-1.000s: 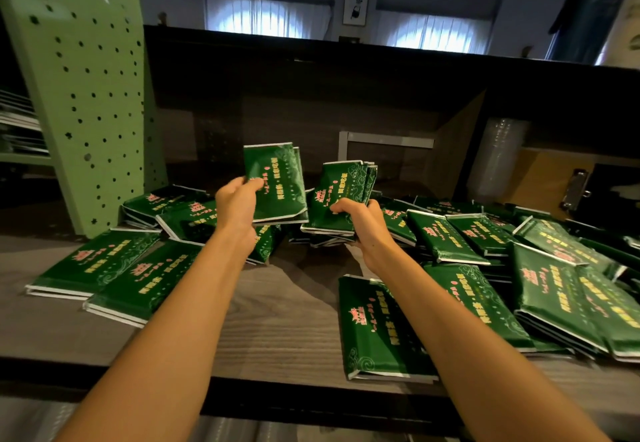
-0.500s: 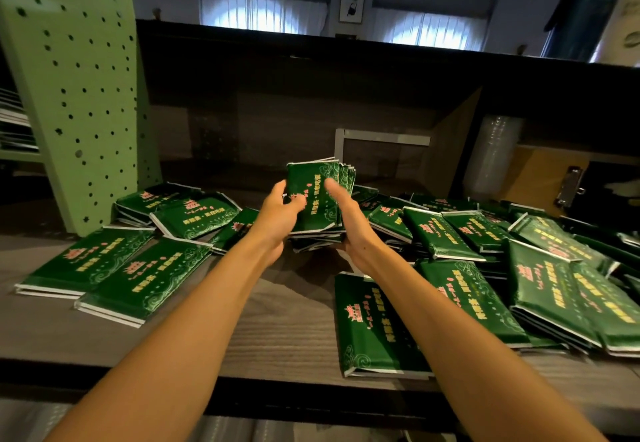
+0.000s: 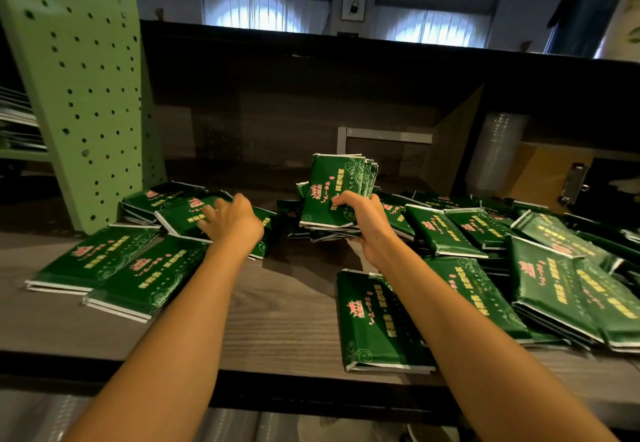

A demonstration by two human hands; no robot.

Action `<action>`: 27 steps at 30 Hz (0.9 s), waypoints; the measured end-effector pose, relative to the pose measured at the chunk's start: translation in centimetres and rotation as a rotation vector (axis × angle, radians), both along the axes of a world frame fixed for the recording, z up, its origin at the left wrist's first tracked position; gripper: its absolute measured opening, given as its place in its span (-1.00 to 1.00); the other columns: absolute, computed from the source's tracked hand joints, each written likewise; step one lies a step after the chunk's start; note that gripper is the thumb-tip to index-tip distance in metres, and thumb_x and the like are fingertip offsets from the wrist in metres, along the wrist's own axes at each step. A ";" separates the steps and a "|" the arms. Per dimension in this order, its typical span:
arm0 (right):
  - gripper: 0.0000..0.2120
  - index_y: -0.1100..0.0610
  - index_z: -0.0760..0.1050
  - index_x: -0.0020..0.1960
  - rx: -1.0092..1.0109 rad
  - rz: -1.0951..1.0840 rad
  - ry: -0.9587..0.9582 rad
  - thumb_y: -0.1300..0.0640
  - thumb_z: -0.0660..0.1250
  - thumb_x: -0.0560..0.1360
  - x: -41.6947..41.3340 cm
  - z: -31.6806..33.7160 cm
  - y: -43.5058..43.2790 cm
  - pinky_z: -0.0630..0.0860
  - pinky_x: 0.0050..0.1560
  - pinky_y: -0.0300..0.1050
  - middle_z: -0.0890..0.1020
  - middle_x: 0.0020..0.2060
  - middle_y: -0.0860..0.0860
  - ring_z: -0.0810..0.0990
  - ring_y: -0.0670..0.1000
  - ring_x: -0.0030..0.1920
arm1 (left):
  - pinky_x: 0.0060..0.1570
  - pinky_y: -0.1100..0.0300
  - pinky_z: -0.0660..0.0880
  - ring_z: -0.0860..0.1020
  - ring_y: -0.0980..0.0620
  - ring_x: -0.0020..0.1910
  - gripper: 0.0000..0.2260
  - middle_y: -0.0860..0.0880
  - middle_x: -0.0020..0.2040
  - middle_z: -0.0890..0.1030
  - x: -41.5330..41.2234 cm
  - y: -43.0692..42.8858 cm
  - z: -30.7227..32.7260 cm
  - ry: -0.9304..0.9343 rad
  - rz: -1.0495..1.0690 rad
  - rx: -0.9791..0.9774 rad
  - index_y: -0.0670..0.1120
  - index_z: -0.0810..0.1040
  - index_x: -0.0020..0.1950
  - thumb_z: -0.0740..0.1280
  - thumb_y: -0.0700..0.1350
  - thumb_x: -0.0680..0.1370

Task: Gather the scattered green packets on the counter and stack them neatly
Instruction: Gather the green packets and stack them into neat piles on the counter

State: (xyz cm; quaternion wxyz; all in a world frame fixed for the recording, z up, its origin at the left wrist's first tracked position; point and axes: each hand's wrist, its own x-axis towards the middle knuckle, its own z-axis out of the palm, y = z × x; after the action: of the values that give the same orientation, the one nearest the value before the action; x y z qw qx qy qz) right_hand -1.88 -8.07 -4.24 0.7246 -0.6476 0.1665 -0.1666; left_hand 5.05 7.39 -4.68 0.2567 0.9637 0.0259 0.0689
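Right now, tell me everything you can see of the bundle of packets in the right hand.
The bundle of packets is several flat, dark green, glossy-looking wrappers with pale swirl patterns, a pink crest, yellowish lettering and white sealed edges. They are roughly squared, fanning slightly at the top right. It is held tilted up over the counter. The right hand grips its lower right part, thumb across the front face.

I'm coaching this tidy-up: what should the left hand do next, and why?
Probably close the left hand on the packet beneath its fingers and carry it to the bundle gripped by the right hand. The left hand is empty, its fingers reach over that packet, and more lie loose around it.
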 end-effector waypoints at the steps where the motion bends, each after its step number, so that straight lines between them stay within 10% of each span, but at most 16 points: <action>1: -0.32 0.15 0.12 0.45 0.003 0.000 -0.003 0.16 0.35 0.43 0.0 0.0 0.0 0.31 0.29 0.12 0.35 0.35 0.10 0.36 0.12 0.33 | 0.35 -0.06 0.15 0.17 -0.23 0.43 -0.59 -0.21 0.43 0.26 -0.1 0.0 -0.2 0.045 -0.004 0.078 -0.12 0.33 0.38 0.29 -0.20 0.55; 8: -0.40 0.15 0.17 0.40 0.009 -0.003 -0.026 0.18 0.34 0.44 -0.3 0.2 0.2 0.32 0.21 0.03 0.40 0.26 0.06 0.39 0.08 0.25 | 0.14 0.02 0.39 0.41 -0.21 0.30 -0.45 -0.19 0.28 0.47 0.4 0.2 -0.2 0.074 -0.041 0.061 -0.18 0.33 0.34 0.45 -0.03 0.46; 15: -0.38 0.15 0.13 0.43 -0.018 -0.047 -0.092 0.22 0.33 0.46 -0.4 0.3 0.0 0.24 0.08 -0.07 0.40 0.24 0.07 0.37 0.03 0.13 | -0.19 0.04 0.42 0.55 -0.18 -0.08 -0.97 -0.21 -0.03 0.59 0.6 0.2 0.4 -0.158 -0.048 -0.560 -0.20 0.54 -0.09 0.31 -0.26 0.49; 18: -0.26 0.15 0.00 0.52 -0.044 -0.076 -0.087 0.19 0.34 0.47 -0.5 0.5 -0.1 0.23 0.10 -0.07 0.29 0.39 0.08 0.32 0.06 0.27 | -0.21 0.08 0.48 0.52 -0.06 -0.23 -0.84 -0.10 -0.21 0.57 -0.3 0.2 1.3 -0.217 -0.153 -0.912 -0.10 0.47 -0.26 0.30 -0.30 0.48; 23: -0.28 0.14 -0.01 0.52 -0.069 -0.071 -0.075 0.17 0.32 0.49 -0.6 0.6 -0.2 0.24 0.13 -0.07 0.25 0.42 0.07 0.30 0.02 0.22 | -0.20 0.15 0.56 0.61 -0.02 -0.16 -0.86 -0.07 -0.13 0.62 -1.8 -0.2 2.8 0.015 -0.379 -1.461 -0.12 0.55 0.02 0.29 -0.28 0.51; 27: -0.29 0.13 -0.06 0.53 -0.053 0.026 -0.076 0.19 0.27 0.52 -0.8 0.6 0.6 0.23 0.22 -0.07 0.27 0.36 0.06 0.29 0.02 0.29 | -0.15 0.17 0.55 0.60 0.06 -0.13 -0.85 -0.03 -0.08 0.61 -2.9 -1.9 2.4 0.032 -0.519 -1.358 -0.09 0.50 0.07 0.27 -0.28 0.55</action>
State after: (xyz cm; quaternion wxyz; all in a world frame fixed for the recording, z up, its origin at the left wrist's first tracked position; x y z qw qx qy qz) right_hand -2.65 -7.50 -3.63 0.7152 -0.6618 0.1261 -0.1860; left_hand 2.15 5.52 -2.27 0.8059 0.5679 -0.1626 -0.0394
